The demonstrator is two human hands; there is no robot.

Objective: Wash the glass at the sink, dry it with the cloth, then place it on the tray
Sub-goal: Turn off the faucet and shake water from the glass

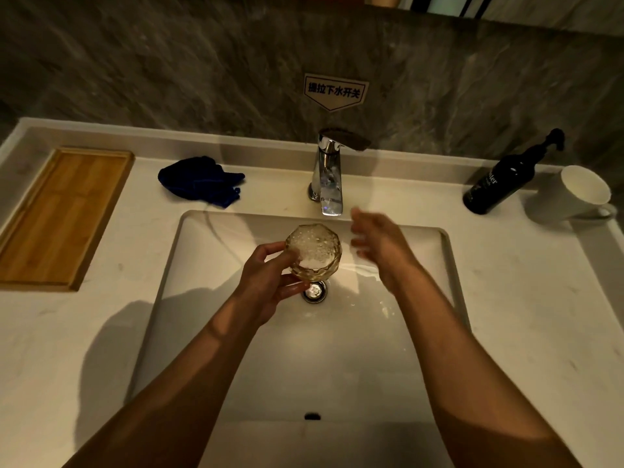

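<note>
Landmark: the tap (327,173), chrome, standing at the back edge of the sink (209,282).

Glass (314,253): amber, faceted, held over the basin just in front of the tap's spout, mouth tipped toward the camera. Inside is white and bubbly, foam or churning water, cannot tell which. No clear stream visible from the spout.

Left hand (270,285): grip closed around the glass, thumb on its near-left side, fingers under and behind it. Directly in front of the tap, above the drain (314,292), which shows just below the glass.

Right hand (381,249): grip open, holding nothing, fingers spread and motion-blurred. It sits in front of the tap and a little right of it, beside the glass but apart from it.

Cloth (202,180): dark blue, crumpled, on the counter (67,332) left of the tap, near the basin's back-left corner.

Tray (60,217): wooden, rectangular, farther left of the tap, beyond the cloth, nothing on it.

Right of the tap: dark pump bottle (506,177) leaning against the wall, then a white mug (574,194) beside it.

Above the tap: a white sign (334,92) with dark characters on the grey stone wall.

Wet patches glint on the basin floor right of the drain.
</note>
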